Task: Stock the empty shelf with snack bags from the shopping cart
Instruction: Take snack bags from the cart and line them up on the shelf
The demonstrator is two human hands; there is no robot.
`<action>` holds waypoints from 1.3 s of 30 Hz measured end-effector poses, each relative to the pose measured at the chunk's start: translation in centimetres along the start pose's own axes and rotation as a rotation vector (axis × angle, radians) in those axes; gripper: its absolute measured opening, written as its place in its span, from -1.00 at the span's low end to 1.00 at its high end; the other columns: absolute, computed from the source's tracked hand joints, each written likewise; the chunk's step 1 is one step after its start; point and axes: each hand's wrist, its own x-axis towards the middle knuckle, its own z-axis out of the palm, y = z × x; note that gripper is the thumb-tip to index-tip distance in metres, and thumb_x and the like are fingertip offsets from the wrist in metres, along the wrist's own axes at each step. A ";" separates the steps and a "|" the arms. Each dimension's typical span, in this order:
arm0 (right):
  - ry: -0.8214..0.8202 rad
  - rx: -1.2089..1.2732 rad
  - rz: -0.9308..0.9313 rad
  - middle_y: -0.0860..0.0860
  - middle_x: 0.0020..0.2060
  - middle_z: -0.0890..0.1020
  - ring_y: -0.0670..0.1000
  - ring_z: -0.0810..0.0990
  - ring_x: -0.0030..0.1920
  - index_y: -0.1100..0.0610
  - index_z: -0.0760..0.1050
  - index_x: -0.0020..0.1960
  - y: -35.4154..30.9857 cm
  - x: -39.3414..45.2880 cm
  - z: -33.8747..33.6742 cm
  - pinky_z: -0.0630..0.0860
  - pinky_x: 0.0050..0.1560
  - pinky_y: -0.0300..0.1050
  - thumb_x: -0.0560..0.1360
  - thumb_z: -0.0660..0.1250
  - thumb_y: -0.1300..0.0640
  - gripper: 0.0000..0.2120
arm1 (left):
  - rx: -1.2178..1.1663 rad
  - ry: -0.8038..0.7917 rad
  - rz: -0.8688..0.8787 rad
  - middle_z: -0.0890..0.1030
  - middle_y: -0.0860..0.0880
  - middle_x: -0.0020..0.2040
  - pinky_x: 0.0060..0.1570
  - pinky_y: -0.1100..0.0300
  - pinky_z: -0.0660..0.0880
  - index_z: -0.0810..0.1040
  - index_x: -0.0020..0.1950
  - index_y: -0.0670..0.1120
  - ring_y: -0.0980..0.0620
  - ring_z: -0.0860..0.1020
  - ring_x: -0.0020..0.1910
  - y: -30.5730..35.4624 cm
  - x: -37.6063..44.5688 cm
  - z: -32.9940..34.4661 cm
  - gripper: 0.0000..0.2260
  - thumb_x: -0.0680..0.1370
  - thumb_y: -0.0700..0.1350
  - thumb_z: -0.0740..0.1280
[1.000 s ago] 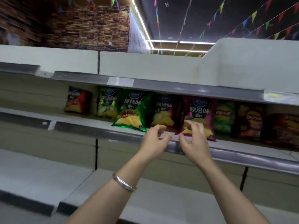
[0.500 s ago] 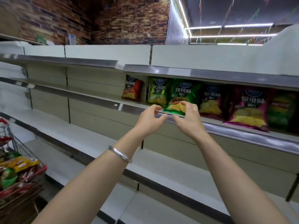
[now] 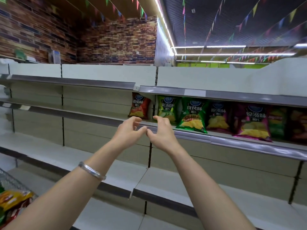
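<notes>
Snack bags [image 3: 192,113] are lined upright along the second shelf [image 3: 232,138], red tomato bag [image 3: 139,106] leftmost; more bags are seen in the shopping cart [image 3: 11,183] at lower left. Left hand [image 3: 127,131] and right hand [image 3: 162,131] are held empty before the shelf edge, fingers loosely curled and apart, thumb tips nearly touching. A silver bangle [image 3: 92,170] is worn on the left wrist.

snack bags [image 3: 192,113] in a row on shelf [image 3: 232,140] (right half), shopping cart [image 3: 11,183] lower left
</notes>
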 end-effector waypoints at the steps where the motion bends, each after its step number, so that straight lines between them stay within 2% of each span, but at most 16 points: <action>1: -0.007 -0.006 0.000 0.07 0.47 0.26 0.08 0.26 0.48 0.05 0.20 0.53 -0.8 -0.1 0.4 0.20 0.50 0.14 0.57 0.31 -0.04 -0.41 | -0.001 0.004 -0.003 0.58 -0.05 0.22 0.29 0.02 0.46 0.50 0.36 -0.08 -0.01 0.53 0.24 -0.4 -0.1 -0.8 -0.62 0.56 -0.02 0.39; 6: -0.020 -0.028 -0.020 0.07 0.44 0.29 0.08 0.26 0.46 0.04 0.21 0.52 -4.4 -0.2 2.2 0.19 0.49 0.07 0.57 0.30 -0.03 -0.43 | 0.006 0.025 -0.018 0.56 -0.02 0.12 0.25 0.03 0.48 0.51 0.33 -0.10 -0.03 0.55 0.20 -2.6 -0.7 -4.6 -0.63 0.55 -0.03 0.41; 21: -0.054 -0.070 -0.066 0.11 0.42 0.32 0.12 0.25 0.46 0.05 0.22 0.52 -9.0 -1.0 3.9 0.12 0.51 0.10 0.57 0.28 -0.04 -0.43 | -0.019 0.082 0.006 0.61 -0.10 0.15 0.26 -0.08 0.49 0.53 0.31 -0.11 -0.08 0.58 0.17 -3.9 -1.2 -8.8 -0.65 0.54 -0.08 0.42; 30: -0.107 -0.040 -0.066 0.13 0.44 0.29 0.15 0.20 0.49 0.07 0.19 0.53 -8.9 -0.1 4.9 0.08 0.53 0.11 0.58 0.28 -0.04 -0.41 | -0.004 0.066 -0.029 0.60 -0.15 0.15 0.19 0.00 0.49 0.52 0.31 -0.17 -0.09 0.57 0.12 -4.9 -0.7 -8.7 -0.67 0.57 -0.13 0.40; 39: -0.118 0.004 -0.090 0.13 0.43 0.29 0.16 0.19 0.49 0.08 0.20 0.53 -6.9 -0.4 3.2 0.06 0.54 0.14 0.58 0.27 0.01 -0.43 | 0.016 0.080 -0.018 0.62 -0.15 0.13 0.21 -0.04 0.50 0.54 0.28 -0.16 -0.10 0.58 0.12 -3.3 -0.1 -6.3 -0.69 0.55 -0.14 0.41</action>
